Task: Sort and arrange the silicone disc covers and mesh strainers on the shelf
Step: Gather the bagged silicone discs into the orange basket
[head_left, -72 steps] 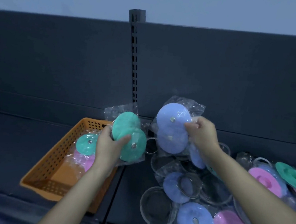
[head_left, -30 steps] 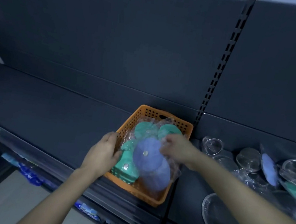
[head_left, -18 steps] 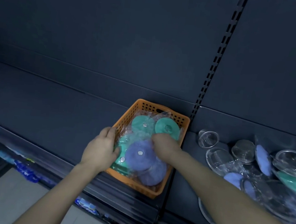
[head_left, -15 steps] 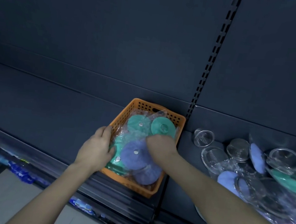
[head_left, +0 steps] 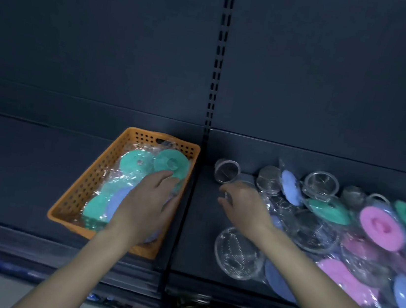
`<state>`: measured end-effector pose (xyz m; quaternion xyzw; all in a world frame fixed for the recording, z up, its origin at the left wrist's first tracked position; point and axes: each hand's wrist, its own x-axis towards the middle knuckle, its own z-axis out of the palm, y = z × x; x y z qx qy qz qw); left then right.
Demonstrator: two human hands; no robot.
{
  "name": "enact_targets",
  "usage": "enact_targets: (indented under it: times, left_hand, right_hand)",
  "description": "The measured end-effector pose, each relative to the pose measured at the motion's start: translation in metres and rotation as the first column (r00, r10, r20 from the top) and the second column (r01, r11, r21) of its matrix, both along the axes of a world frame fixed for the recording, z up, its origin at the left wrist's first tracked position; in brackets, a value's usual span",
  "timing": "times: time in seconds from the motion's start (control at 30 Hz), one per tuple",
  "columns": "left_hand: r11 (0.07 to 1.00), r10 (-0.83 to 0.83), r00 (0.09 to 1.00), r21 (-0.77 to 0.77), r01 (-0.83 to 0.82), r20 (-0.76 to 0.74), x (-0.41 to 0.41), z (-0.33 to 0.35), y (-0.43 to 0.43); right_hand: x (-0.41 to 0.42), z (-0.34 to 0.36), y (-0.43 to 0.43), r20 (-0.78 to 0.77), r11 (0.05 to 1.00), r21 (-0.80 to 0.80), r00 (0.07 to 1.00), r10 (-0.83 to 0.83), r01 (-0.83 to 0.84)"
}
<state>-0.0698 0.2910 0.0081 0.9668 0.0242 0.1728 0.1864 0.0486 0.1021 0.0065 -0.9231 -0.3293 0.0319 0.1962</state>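
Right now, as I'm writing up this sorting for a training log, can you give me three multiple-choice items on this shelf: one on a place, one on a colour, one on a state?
1. Where does the orange basket stand?
A. right of the slotted upright
B. left of the slotted upright
C. on the floor

2. Which colours show inside the basket?
A. pink only
B. green and pink
C. green and purple

3. What is the left hand doing?
A. lifting a strainer
B. resting, fingers straight, on the basket's contents
C. gripping the basket rim

Key:
1 B: the basket sits in the bay left of the upright.
2 C: green discs and a purple one show through the bags; pink ones lie only in the right-hand pile.
3 B: its fingers lie stretched over the bags.
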Motion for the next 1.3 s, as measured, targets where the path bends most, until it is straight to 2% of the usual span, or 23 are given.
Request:
enact_targets:
  times: [0.17, 0.33, 0.43, 0.63, 0.77, 0.8, 0.9, 1.03, 1.13, 1.3]
  left_hand:
    - [0.979, -0.192, 0.981, -0.068, 0.19, -0.03, 0.021, -0.005, -0.056]
    - [0.939, -0.285, 0.954, -0.227, 0.258, -0.097, 0.038, -0.024, -0.104]
    - [0.925, -0.337, 0.927, -0.241, 0.294, -0.162, 0.041, -0.038, -0.131]
    - [0.921, -0.384, 0.887, -0.172, 0.349, -0.256, 0.049, -0.055, -0.177]
    - [0.897, -0.44, 0.82, -0.207, 0.39, -0.365, 0.059, -0.06, -0.199]
    - [0.897, -0.441, 0.799, -0.189, 0.399, -0.409, 0.062, -0.061, -0.203]
    - [0.897, -0.388, 0.776, -0.01, 0.442, -0.497, 0.071, -0.064, -0.213]
    - [0.913, -0.309, 0.798, 0.072, 0.401, -0.516, 0.079, -0.067, -0.225]
    - [0.923, -0.213, 0.823, 0.169, 0.347, -0.526, 0.083, -0.066, -0.227]
    - [0.983, -0.126, 0.873, 0.06, 0.174, -0.471, 0.082, -0.058, -0.218]
  right_hand:
    - [-0.004, -0.012, -0.068, -0.053, 0.992, 0.085, 0.995, -0.087, 0.091]
    - [-0.012, -0.022, -0.13, -0.015, 0.987, 0.113, 0.994, -0.111, 0.112]
    - [-0.017, -0.027, -0.166, 0.007, 0.983, 0.145, 0.993, -0.115, 0.113]
    - [-0.019, -0.039, -0.228, 0.004, 0.999, 0.045, 1.0, -0.005, 0.005]
    - [-0.021, -0.047, -0.261, -0.023, 0.996, -0.042, 0.996, 0.082, -0.083]
    - [-0.021, -0.049, -0.268, -0.027, 0.991, -0.077, 0.994, 0.104, -0.106]
    - [-0.019, -0.054, -0.281, -0.004, 0.977, -0.157, 0.989, 0.148, -0.147]
    - [-0.012, -0.054, -0.279, 0.033, 0.972, -0.183, 0.987, 0.159, -0.15]
    - [-0.005, -0.058, -0.276, -0.018, 0.962, -0.228, 0.988, 0.153, -0.153]
    - [0.01, -0.055, -0.262, -0.036, 0.908, -0.387, 0.986, 0.161, -0.162]
